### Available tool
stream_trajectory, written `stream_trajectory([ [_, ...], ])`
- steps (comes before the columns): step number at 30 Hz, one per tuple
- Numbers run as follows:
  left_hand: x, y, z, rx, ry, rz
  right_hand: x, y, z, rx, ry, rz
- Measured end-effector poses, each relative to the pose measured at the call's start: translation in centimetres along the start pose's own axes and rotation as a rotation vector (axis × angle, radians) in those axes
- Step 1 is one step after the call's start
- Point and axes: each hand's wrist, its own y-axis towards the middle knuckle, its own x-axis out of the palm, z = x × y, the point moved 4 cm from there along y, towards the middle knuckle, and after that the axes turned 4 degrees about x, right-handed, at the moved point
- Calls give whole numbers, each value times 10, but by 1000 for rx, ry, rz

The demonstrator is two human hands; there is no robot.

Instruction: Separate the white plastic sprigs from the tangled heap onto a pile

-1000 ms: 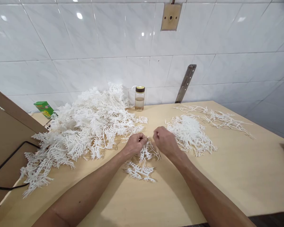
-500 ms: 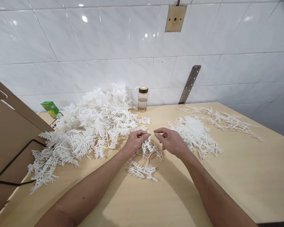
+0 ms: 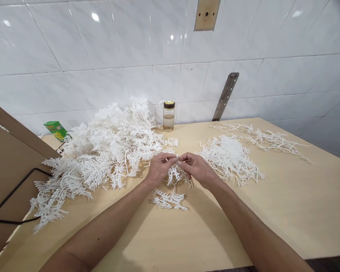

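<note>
My left hand (image 3: 159, 167) and my right hand (image 3: 196, 169) meet at mid-table, fingertips pinched together on one white plastic branch (image 3: 174, 175) that hangs down between them to the wooden table (image 3: 187, 234). Its lower twigs (image 3: 167, 200) lie on the tabletop in front of my wrists. A big heap of white plastic branches (image 3: 102, 147) lies to the left of my left hand. A smaller pile of short white pieces (image 3: 229, 158) sits just right of my right hand.
Long bare white stems (image 3: 260, 139) lie at the far right near the wall. A small jar with a brown lid (image 3: 169, 116) stands against the tiled wall. A green carton (image 3: 55, 129) sits far left, and a cardboard box with a black cord (image 3: 11, 177) leans at the left edge.
My right hand, apart from the left and with loose fingers before, has come left and closed on the branch that my left hand holds.
</note>
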Motion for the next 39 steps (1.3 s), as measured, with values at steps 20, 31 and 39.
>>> stream_trajectory([
  [20,4,0,1,-61,-50,-102,-2,1,0,63,61,-136],
  [31,4,-1,-1,-271,-175,-216,-8,1,6,51,-158,-70],
  [39,9,2,-12,-140,-70,-204,-1,-9,-19,-36,-481,27],
])
